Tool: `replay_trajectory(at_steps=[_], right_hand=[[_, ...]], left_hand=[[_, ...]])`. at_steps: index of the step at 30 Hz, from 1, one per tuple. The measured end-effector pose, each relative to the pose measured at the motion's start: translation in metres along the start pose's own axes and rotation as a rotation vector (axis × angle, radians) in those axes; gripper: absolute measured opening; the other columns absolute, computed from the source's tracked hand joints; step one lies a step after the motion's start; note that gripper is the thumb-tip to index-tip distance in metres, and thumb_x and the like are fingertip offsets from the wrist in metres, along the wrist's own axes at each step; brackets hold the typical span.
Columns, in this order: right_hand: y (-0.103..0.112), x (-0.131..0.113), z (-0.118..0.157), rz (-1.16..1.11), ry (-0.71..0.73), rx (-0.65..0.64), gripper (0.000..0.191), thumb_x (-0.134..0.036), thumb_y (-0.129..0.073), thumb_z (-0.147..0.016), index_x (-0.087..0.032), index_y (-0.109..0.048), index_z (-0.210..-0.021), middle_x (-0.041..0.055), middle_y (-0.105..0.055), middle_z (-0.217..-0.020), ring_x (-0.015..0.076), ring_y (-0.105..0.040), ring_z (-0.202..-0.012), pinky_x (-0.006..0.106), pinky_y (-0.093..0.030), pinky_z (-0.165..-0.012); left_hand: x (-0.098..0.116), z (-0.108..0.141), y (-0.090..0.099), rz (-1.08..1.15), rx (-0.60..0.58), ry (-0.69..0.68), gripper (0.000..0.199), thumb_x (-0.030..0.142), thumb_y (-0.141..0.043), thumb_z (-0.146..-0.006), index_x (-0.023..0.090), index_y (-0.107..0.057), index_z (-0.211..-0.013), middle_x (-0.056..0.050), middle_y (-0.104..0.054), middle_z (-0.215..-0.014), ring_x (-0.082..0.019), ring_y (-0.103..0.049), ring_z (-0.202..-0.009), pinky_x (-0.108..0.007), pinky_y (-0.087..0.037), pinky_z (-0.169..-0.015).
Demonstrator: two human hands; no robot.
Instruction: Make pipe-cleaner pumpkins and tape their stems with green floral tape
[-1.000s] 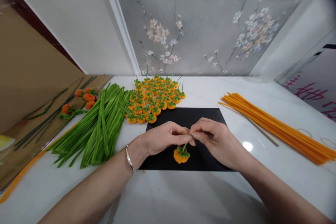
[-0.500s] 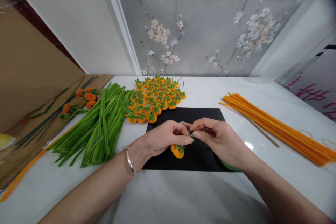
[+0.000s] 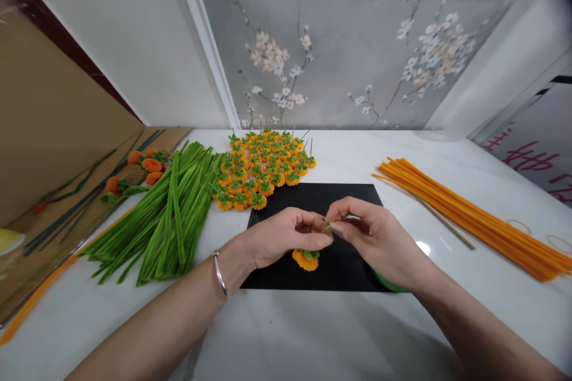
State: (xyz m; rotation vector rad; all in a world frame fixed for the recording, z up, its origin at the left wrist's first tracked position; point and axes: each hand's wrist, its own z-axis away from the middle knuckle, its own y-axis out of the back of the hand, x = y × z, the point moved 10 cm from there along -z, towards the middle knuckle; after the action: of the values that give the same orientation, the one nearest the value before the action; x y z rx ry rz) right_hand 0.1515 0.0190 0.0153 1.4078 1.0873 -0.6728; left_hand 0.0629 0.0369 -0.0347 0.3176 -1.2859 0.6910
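An orange pipe-cleaner flower (image 3: 306,260) with green leaves hangs below my left hand (image 3: 292,237), over a black mat (image 3: 277,277). The fingers of that hand are closed round its green stem, thumb on top. My right hand (image 3: 369,233) is pinched shut on the tip of the same stem, close against the left fingertips. Part of the stem is hidden inside the fingers. Beneath my right wrist, the edge of a round green item (image 3: 391,283) shows on the mat; most of it is covered.
Many finished orange flowers (image 3: 259,166) stand in a cluster behind the mat. Green pipe cleaners (image 3: 174,214) lie piled at left, orange ones (image 3: 465,217) at right beside a thin stick (image 3: 447,224). Cardboard (image 3: 67,232) with several orange blooms (image 3: 152,165) is at far left.
Both hands stay together at the stem with only a slight shift. The flower has turned a little, so more orange and less green shows.
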Motion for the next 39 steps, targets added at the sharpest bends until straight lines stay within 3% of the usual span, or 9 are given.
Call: replay_trajectory(at_steps=[3,8,13,20,25,31,39], right_hand=[[-0.004,0.000,0.000,-0.020,0.004,-0.032,0.014,-0.014,-0.048,-0.087,-0.024,-0.058,-0.088,-0.0038,-0.062,-0.075,0.0122,-0.056,-0.072,0.024,-0.044,-0.065],[-0.005,0.005,-0.001,-0.023,-0.038,-0.045,0.011,-0.019,-0.049,-0.088,-0.022,-0.058,-0.093,-0.0013,-0.063,-0.082,0.0125,-0.056,-0.073,0.024,-0.044,-0.064],[-0.009,0.004,-0.001,-0.094,-0.048,-0.139,0.019,-0.024,-0.048,-0.090,-0.020,-0.059,-0.105,0.0026,-0.067,-0.090,0.0140,-0.059,-0.076,0.026,-0.046,-0.065],[-0.004,0.015,-0.002,0.079,-0.097,-0.117,0.019,-0.031,-0.052,-0.087,-0.020,-0.067,-0.081,0.0005,-0.066,-0.076,0.0143,-0.055,-0.068,0.026,-0.042,-0.061],[-0.002,0.012,-0.002,0.087,-0.078,-0.099,0.020,-0.030,-0.051,-0.087,-0.019,-0.065,-0.079,-0.0001,-0.063,-0.072,0.0129,-0.051,-0.064,0.024,-0.039,-0.057],[-0.002,0.013,-0.003,0.093,-0.083,-0.099,0.021,-0.033,-0.050,-0.088,-0.020,-0.065,-0.082,-0.0007,-0.059,-0.069,0.0123,-0.047,-0.060,0.024,-0.036,-0.054],[-0.002,0.015,-0.002,0.118,-0.089,-0.097,0.021,-0.032,-0.050,-0.087,-0.020,-0.065,-0.081,-0.0013,-0.058,-0.068,0.0119,-0.045,-0.060,0.024,-0.035,-0.053]], left_hand=[[-0.002,0.000,0.000,-0.067,-0.035,0.023,0.034,0.044,-0.066,-0.078,0.011,-0.072,-0.082,0.002,-0.046,-0.060,-0.008,-0.034,-0.055,-0.023,-0.022,-0.050],[-0.003,-0.001,0.004,0.004,-0.008,0.029,0.026,0.038,-0.070,-0.075,0.012,-0.071,-0.074,0.001,-0.050,-0.065,-0.007,-0.037,-0.055,-0.024,-0.022,-0.050],[-0.005,0.001,0.008,-0.005,0.016,0.029,0.025,0.037,-0.069,-0.077,0.012,-0.072,-0.073,0.001,-0.048,-0.070,-0.007,-0.035,-0.056,-0.025,-0.020,-0.050],[-0.001,0.002,0.006,0.015,0.026,0.009,0.023,0.035,-0.071,-0.075,0.013,-0.072,-0.070,-0.003,-0.054,-0.093,-0.006,-0.037,-0.059,-0.025,-0.024,-0.053],[0.000,0.002,0.009,0.081,0.094,0.010,0.018,0.032,-0.075,-0.070,0.013,-0.074,-0.068,-0.005,-0.052,-0.106,-0.010,-0.047,-0.075,-0.024,-0.033,-0.059],[-0.001,0.002,0.011,0.112,0.155,0.007,0.015,0.028,-0.078,-0.066,0.014,-0.074,-0.067,-0.006,-0.052,-0.104,-0.013,-0.048,-0.087,-0.022,-0.037,-0.065],[0.005,0.003,0.014,0.111,0.269,-0.022,0.018,0.023,-0.083,-0.056,0.015,-0.068,-0.055,-0.006,-0.056,-0.081,-0.022,-0.045,-0.109,-0.025,-0.040,-0.072]])
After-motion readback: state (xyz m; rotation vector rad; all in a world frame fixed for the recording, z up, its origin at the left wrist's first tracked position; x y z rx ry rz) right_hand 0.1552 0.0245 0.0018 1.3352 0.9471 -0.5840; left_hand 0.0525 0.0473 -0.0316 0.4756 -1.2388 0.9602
